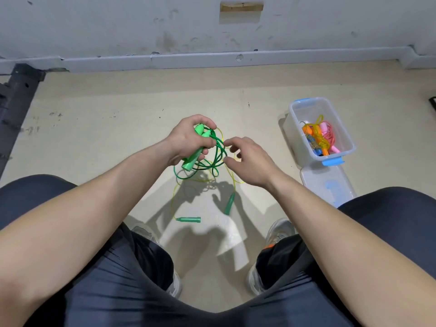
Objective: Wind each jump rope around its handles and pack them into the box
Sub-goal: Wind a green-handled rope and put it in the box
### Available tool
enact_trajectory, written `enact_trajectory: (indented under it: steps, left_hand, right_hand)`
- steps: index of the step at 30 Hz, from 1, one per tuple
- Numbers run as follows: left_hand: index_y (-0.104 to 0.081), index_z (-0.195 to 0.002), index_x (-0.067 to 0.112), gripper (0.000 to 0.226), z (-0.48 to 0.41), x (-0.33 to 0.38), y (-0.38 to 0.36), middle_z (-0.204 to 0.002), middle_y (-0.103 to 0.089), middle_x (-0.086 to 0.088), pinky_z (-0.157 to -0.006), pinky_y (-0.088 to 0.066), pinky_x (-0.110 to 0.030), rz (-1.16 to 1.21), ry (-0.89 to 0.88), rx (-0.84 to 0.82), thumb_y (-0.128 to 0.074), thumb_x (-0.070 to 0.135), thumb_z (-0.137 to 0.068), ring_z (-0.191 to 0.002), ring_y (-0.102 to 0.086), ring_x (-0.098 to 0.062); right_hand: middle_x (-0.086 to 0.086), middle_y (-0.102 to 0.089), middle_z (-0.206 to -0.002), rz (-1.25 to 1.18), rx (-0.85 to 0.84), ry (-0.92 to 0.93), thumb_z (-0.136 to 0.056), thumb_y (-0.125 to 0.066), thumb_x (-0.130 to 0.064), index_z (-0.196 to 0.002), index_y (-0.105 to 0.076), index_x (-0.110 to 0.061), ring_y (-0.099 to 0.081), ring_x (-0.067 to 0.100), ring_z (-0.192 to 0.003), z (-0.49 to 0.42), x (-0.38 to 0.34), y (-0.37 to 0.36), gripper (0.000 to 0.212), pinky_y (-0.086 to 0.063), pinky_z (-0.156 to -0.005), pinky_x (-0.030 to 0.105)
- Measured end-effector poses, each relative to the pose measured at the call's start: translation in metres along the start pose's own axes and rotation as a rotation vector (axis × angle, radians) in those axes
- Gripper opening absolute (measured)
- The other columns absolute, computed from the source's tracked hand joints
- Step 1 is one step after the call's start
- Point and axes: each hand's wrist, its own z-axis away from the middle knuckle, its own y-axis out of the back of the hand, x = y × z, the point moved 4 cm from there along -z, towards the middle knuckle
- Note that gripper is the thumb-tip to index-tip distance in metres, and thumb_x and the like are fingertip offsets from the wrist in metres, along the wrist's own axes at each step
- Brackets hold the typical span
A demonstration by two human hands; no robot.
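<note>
My left hand point(186, 140) grips the two light green handles point(192, 159) of a jump rope whose dark green cord point(212, 159) hangs in loose loops below and to the right. My right hand point(250, 161) hovers beside those loops with fingers curled, its fingertips at the cord; whether it pinches the cord is unclear. On the floor below lies a second rope with a thin yellow cord point(233, 180) and two darker green handles point(188, 219) point(229, 204). The clear box point(304, 135) with blue latches stands to the right and holds wound orange, yellow and pink ropes point(318, 138).
The box's clear lid point(328, 185) lies on the floor just in front of the box, by my right knee. My knees and shoes frame the beige floor. A wall with a skirting board runs across the back, and a dark metal frame point(16, 95) stands at the far left.
</note>
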Motion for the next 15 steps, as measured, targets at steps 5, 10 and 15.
enact_trajectory:
  steps: [5, 10, 15]
  left_hand:
    - [-0.063, -0.111, 0.012, 0.033, 0.002, 0.001, -0.005, -0.075, -0.061, -0.010, -0.049, -0.051, -0.029, 0.024, -0.038, -0.064, -0.071, -0.006, -0.086, -0.051, -0.053, -0.020]
    - [-0.063, -0.109, 0.014, 0.031, -0.003, -0.007, 0.006, -0.081, -0.061, -0.010, -0.051, -0.050, -0.030, -0.065, -0.061, -0.069, -0.073, -0.005, -0.086, -0.052, -0.053, -0.019]
    - [-0.064, -0.104, 0.018, 0.030, -0.016, -0.025, 0.032, -0.082, -0.060, -0.012, -0.047, -0.051, -0.028, -0.122, -0.010, 0.072, -0.071, -0.005, -0.087, -0.048, -0.052, -0.017]
  right_hand:
    - [-0.008, -0.063, -0.085, -0.079, 0.105, 0.016, -0.093, -0.064, -0.030, -0.101, -0.060, -0.022, -0.059, 0.015, -0.080, -0.004, 0.006, -0.007, 0.011, -0.051, -0.080, 0.039]
    - [-0.008, -0.063, -0.078, -0.043, 0.078, -0.004, -0.094, -0.062, -0.024, -0.086, -0.059, -0.023, -0.059, 0.020, -0.079, -0.008, 0.009, -0.005, 0.009, -0.050, -0.073, 0.037]
    - [-0.004, -0.067, -0.091, 0.300, -0.098, -0.197, -0.083, -0.050, -0.009, -0.083, -0.060, -0.024, -0.062, 0.027, -0.094, -0.002, 0.037, 0.000, 0.018, -0.052, -0.075, 0.032]
